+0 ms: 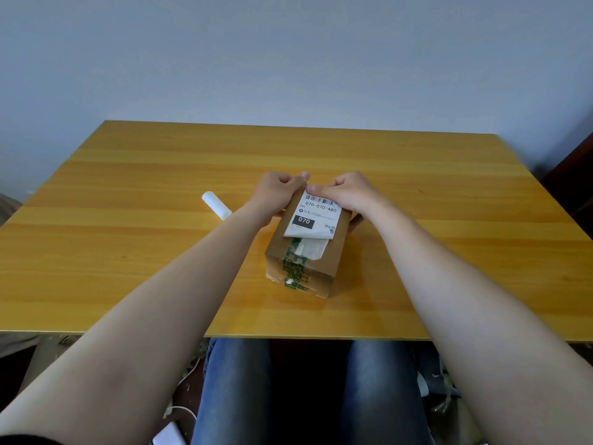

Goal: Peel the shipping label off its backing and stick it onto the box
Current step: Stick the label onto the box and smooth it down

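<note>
— Blue-jeaned knees point(382, 390) under the table edge, then two bare forearms reaching out over the yellow wood-grain table point(128, 239). What are the hands doing?

— Both are at the far end of the small brown cardboard box with green-printed tape point(321, 268), which sits near the middle of the table. The left hand point(276, 195) is curled closed, fingertips pinched at the top corner of the white shipping label with barcode and "070" block point(316, 216). The right hand point(348, 194) is closed over the other top corner, thumb pressing down on it.

— So the label is on the box?

— It lies on the box's top face, but its near edge curls up, with a torn white scrap point(313, 250) beneath it. Whether backing is left underneath, I cannot tell.

— What could go wrong?

— I'd judge creases: pressing only the far end could trap air or set it skewed. The lifted near edge might fold onto itself.

— And the white cylinder point(215, 204)?

— Beside the left forearm, apart from the box; harmless.
</note>
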Tool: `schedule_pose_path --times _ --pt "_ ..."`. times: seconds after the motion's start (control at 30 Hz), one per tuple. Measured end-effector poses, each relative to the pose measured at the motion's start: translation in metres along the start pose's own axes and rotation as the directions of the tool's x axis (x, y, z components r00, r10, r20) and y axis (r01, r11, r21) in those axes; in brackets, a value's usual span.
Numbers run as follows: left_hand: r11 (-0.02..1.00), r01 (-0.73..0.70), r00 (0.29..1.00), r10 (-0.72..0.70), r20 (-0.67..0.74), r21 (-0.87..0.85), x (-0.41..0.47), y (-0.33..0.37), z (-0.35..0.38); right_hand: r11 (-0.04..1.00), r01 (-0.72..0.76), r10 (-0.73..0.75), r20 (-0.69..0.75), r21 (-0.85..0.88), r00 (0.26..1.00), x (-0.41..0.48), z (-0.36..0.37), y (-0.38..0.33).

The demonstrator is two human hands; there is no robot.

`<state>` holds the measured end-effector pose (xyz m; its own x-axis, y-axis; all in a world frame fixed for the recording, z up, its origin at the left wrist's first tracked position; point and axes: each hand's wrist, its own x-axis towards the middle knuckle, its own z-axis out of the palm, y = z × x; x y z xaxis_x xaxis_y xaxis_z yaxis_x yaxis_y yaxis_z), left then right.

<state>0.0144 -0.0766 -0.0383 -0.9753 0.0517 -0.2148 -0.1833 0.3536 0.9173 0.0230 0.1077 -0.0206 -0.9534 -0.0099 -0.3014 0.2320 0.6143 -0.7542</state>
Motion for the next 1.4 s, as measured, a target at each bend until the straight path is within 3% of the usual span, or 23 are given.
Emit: schedule_pose_path --times 0.13,0.3,0.4,0.57,0.7,0.93,1.4 --pt "0.996 0.020 0.993 -0.029 0.115 0.083 -0.003 0.006 -0.005 0.999 -0.043 0.045 -0.112 0.023 0.993 0.000 -0.001 0.000" --pt "0.971 0.070 0.956 -0.131 0.263 0.228 -0.003 0.012 -0.018 1.000 -0.001 -0.004 -0.179 -0.025 0.984 0.004 -0.011 0.005" --pt "0.933 0.066 0.928 -0.188 0.321 0.355 -0.003 0.014 -0.024 0.997 0.075 -0.077 -0.126 -0.021 0.989 0.003 -0.009 0.004" --pt "0.921 0.043 0.920 -0.188 0.344 0.388 -0.006 0.016 -0.028 0.982 0.185 -0.180 0.095 -0.047 0.979 0.003 -0.007 0.003" --pt "0.916 0.027 0.921 -0.179 0.345 0.401 -0.010 0.016 -0.027 0.970 0.222 -0.199 0.204 -0.100 0.959 0.003 -0.009 0.004" --pt "0.929 -0.010 0.949 -0.108 0.296 0.370 -0.011 0.012 -0.026 0.955 0.271 -0.239 0.222 -0.122 0.945 0.009 -0.006 0.011" --pt "0.941 0.015 0.987 -0.068 0.146 0.337 0.002 0.006 -0.020 0.963 0.267 -0.261 0.126 -0.025 0.957 0.020 -0.003 0.015"
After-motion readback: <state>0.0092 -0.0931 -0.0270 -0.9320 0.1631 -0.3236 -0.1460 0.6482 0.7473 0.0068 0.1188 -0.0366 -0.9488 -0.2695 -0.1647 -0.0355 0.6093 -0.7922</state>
